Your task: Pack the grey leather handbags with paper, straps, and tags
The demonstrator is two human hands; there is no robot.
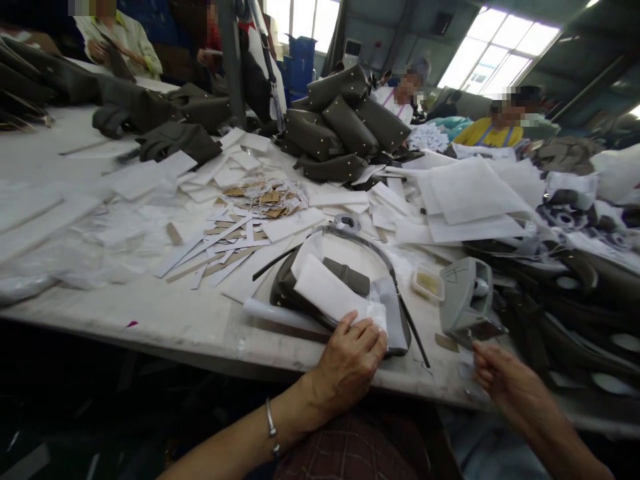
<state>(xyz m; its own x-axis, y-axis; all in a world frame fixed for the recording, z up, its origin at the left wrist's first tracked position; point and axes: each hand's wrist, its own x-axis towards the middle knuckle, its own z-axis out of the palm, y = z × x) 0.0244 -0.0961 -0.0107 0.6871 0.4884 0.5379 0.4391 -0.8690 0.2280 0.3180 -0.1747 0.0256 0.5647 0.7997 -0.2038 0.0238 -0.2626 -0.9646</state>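
Note:
A dark olive handbag [285, 287] lies on the table in front of me, its strap [385, 257] looped behind it. White foam sheet [325, 290] is folded over the bag's middle. My left hand [350, 357] presses its bent fingers onto the near end of that foam, holding it against the bag. To the right stands a grey tape dispenser [463, 300]. At its front edge my right hand [505, 373] pinches the end of what looks like clear tape; the tape itself is barely visible.
A small plastic tub [427, 285] sits beside the dispenser. Paper strips [215, 250] and tags [270, 198] lie further left. Stacked olive bags [345, 127], foam sheets [465, 193] and dark bag parts [560, 320] crowd the back and right. Several people work beyond.

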